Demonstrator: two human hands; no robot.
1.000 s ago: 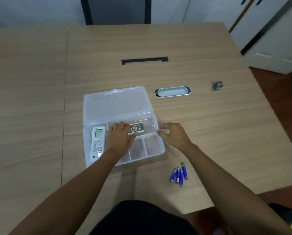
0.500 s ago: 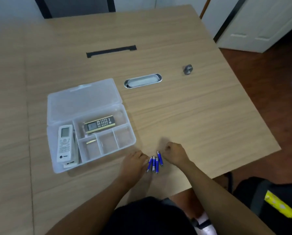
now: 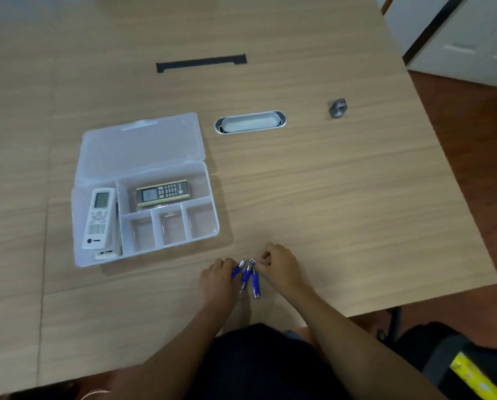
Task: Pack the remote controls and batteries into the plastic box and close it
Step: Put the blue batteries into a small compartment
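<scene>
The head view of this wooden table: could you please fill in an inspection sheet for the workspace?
Surface: light wooden table, with a black slot and an oval metal grommet.
Job's things: clear plastic box, lid open; white remote in its left compartment, dark gold-edged remote in the rear one; three small compartments look empty; blue batteries on the table.
Clutter: small grey object.
Grippers: left hand and right hand flank the batteries, fingers touching them.
Cables: nothing seen.
Surroundings: white doors, reddish floor.
</scene>
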